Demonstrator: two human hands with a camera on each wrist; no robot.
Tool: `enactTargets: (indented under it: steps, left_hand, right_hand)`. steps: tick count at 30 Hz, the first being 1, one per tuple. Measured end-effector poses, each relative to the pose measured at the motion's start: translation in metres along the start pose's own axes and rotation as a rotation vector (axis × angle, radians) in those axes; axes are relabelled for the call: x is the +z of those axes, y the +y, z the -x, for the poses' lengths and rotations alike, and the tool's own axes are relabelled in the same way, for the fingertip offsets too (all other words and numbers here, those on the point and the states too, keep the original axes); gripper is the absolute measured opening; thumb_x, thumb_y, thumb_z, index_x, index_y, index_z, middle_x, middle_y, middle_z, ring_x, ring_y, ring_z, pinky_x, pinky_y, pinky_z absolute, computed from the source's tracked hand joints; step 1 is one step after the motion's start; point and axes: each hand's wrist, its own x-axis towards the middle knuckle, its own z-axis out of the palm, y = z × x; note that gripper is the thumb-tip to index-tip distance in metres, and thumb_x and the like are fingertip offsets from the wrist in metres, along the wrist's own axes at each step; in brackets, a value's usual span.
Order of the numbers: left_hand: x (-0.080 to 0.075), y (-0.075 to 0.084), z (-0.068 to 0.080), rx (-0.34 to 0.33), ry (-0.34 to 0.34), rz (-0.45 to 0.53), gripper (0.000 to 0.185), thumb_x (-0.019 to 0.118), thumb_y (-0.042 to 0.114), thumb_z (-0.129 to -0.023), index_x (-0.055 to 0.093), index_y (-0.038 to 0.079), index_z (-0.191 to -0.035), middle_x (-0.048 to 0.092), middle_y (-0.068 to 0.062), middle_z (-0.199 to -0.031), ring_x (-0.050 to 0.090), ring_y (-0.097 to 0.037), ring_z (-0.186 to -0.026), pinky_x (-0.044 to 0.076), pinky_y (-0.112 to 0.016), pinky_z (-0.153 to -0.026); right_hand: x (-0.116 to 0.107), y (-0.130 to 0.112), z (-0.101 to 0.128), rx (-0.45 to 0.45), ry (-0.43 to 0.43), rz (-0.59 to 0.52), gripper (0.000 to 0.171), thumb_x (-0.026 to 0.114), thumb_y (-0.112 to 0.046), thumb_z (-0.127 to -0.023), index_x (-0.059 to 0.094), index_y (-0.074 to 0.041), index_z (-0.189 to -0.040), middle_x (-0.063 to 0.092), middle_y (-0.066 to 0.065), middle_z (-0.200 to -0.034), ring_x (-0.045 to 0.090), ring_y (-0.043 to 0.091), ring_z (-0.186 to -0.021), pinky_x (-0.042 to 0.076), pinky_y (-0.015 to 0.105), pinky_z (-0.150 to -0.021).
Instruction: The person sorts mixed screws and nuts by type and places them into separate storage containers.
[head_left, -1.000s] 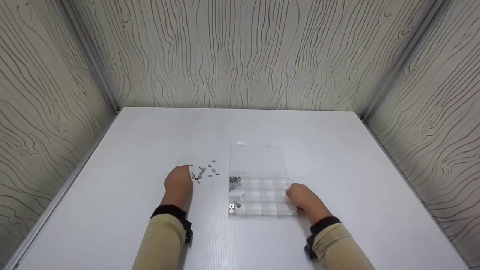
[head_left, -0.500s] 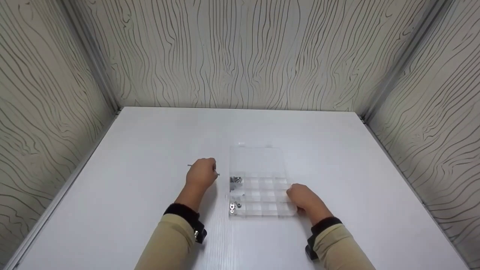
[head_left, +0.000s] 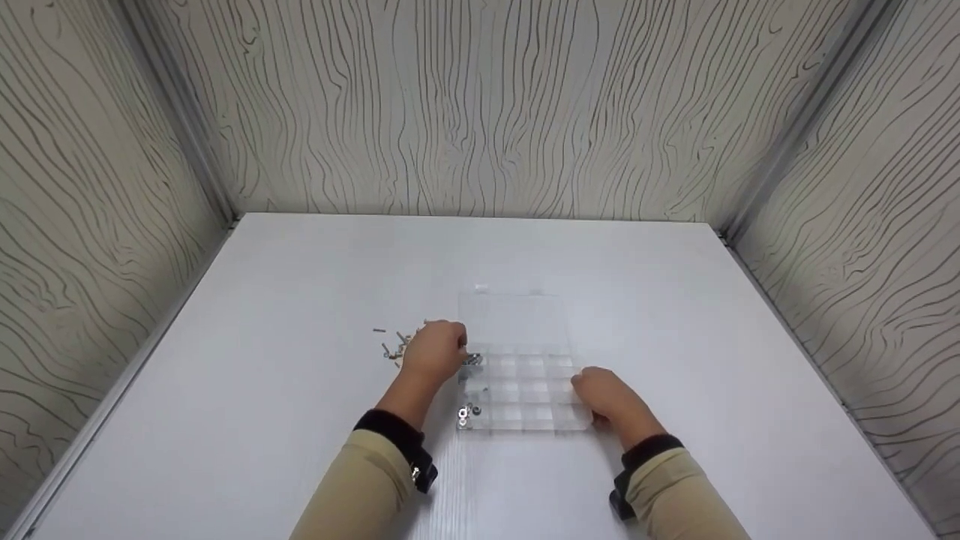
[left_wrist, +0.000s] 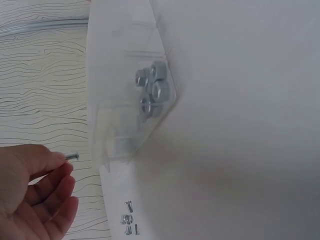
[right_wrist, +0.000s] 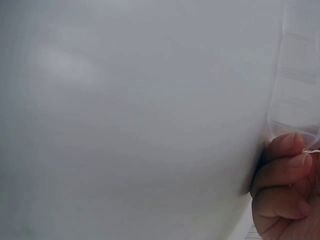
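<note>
Organizer box (head_left: pixel 525 375): clear plastic, glossy, faintly frosted where the dividers crossed; lid likewise transparent. Nuts (left_wrist: pixel 152 90) in one compartment: bright metal, shiny facets. Washers (head_left: pixel 469 414) in a near compartment: same silvery metal. Loose screws (head_left: pixel 394 345) on the table: grey metal, duller. Screw (left_wrist: pixel 71 156) pinched by left hand (head_left: pixel 435 351): metallic sheen. Table (head_left: pixel 300 300): white, smooth, matt. Walls (head_left: pixel 480 105): wood-grain print, low sheen. Sleeves (head_left: pixel 352 487): tan cloth, matt.

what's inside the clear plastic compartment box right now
The clear plastic compartment box holds silver nuts in one corner cell and washers in a near cell. The left hand covers part of the nut cell.
</note>
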Motion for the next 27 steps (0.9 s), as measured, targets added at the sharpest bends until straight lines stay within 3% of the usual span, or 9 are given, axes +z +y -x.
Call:
enactTargets:
  steps: [6,15,19,27]
  left_hand:
    - [0.007,0.002,-0.001,0.020,0.004,-0.063,0.007,0.067,0.018,-0.081,0.067,0.012,-0.085,0.062,0.000,-0.079,0.057,-0.014,-0.072,0.050,-0.028,-0.064]
    - [0.005,0.000,-0.001,-0.036,-0.003,-0.071,0.017,0.066,0.020,-0.082,0.066,0.012,-0.096,0.063,-0.002,-0.090,0.060,-0.017,-0.085,0.052,-0.030,-0.075]
    - [-0.001,-0.011,-0.002,-0.071,0.030,-0.068,0.017,0.061,0.015,-0.086,0.065,0.012,-0.101,0.063,-0.003,-0.094,0.061,-0.018,-0.091,0.052,-0.031,-0.078]
    - [-0.010,-0.049,-0.003,-0.138,0.086,-0.048,0.016,0.057,0.005,-0.085,0.063,0.008,-0.100,0.061,-0.008,-0.095,0.060,-0.022,-0.091,0.051,-0.033,-0.079]
  right_hand:
    - [0.000,0.000,-0.001,-0.040,0.001,0.024,0.027,0.034,-0.021,-0.094,0.052,-0.002,-0.090,0.051,0.010,-0.069,0.047,0.017,-0.048,0.039,0.024,-0.036]
    - [-0.001,-0.001,0.002,-0.094,0.007,0.053,0.027,0.033,-0.019,-0.094,0.052,-0.002,-0.087,0.050,0.009,-0.066,0.045,0.016,-0.045,0.038,0.023,-0.036]
    - [-0.001,-0.001,0.002,-0.127,0.007,0.081,0.026,0.034,-0.018,-0.094,0.053,-0.001,-0.087,0.050,0.009,-0.065,0.045,0.015,-0.043,0.038,0.022,-0.035]
    - [-0.002,0.001,0.001,-0.122,0.013,0.090,0.028,0.033,-0.019,-0.094,0.053,-0.001,-0.087,0.052,0.010,-0.061,0.047,0.017,-0.041,0.040,0.025,-0.036]
